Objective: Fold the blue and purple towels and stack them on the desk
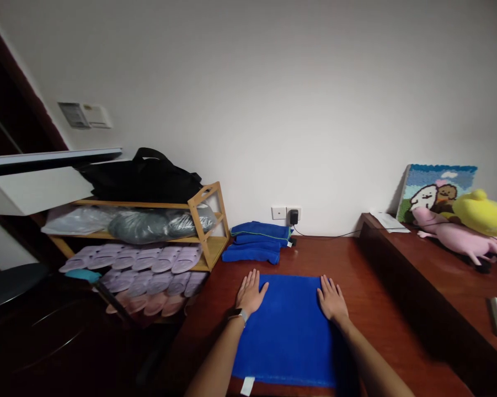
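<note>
A blue towel (289, 331) lies spread flat on the reddish-brown wooden table, with a white tag at its near left corner. My left hand (250, 292) rests palm down on its far left corner, fingers stretched out and thumb apart; a watch is on that wrist. On the far right corner lies my right hand (332, 298), also flat with its fingers extended. Neither hand grips the cloth. Beyond them, several folded blue towels (256, 242) sit in a loose pile against the wall.
Left of the table stands a wooden rack (209, 242) with slippers and a black bag (144, 179). A black plug (293, 216) in the wall socket trails a cable rightward. On the raised surface at right are a pink plush toy (450, 234), a yellow one (480, 212) and a picture (434, 190).
</note>
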Motion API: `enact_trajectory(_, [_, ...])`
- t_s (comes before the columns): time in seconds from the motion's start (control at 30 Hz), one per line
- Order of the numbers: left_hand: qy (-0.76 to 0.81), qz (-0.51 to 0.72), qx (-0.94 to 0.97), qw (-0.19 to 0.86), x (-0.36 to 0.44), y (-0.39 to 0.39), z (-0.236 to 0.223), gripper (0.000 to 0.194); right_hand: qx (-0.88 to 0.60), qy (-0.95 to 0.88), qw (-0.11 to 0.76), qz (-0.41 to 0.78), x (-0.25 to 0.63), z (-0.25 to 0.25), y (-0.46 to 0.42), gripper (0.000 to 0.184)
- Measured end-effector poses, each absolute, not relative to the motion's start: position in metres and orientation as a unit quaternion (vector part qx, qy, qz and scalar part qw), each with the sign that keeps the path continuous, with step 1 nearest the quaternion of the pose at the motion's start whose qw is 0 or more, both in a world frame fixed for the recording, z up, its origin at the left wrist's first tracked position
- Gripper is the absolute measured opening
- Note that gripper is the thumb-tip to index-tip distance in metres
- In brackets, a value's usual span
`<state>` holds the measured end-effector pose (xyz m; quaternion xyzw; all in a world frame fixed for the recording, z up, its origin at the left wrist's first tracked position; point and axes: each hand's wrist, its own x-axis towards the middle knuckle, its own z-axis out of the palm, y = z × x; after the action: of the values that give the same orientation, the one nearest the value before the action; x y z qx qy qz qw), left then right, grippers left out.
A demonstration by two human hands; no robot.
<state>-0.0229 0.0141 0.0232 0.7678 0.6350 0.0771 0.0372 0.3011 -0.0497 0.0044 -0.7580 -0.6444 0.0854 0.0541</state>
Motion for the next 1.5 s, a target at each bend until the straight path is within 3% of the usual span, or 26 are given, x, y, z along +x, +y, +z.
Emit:
enact_trajectory(0.47, [0.662, 0.053, 0.747, 0.023, -0.019, 0.008, 0.045, 0.087, -0.756, -0.642, 0.068, 0.107, 0.298, 0.013, -0.050, 0.070])
enact_trajectory(0.6, [0.614, 0.127, 0.779, -0.005, 0.034, -0.009, 0.055, 0.081, -0.756, -0.641, 0.075, 0.111, 0.298, 0.013, -0.050, 0.070])
enact_trajectory(0.77, [0.427, 0.149, 0.889, 0.068, 0.139, -0.046, 0.039, 0.073, -0.742, -0.662, 0.052, 0.093, 0.302, 0.010, -0.051, 0.067])
enact_trajectory(0.9, [0.438, 0.138, 0.882, 0.106, 0.167, -0.051, 0.022, 0.077, -0.735, -0.672, 0.036, 0.085, 0.305, 0.006, -0.051, 0.066])
enact_trajectory(1.5, [0.615, 0.094, 0.781, 0.051, -0.023, 0.008, 0.022, 0.088, -0.757, -0.643, 0.059, 0.095, 0.300, 0.009, -0.051, 0.069])
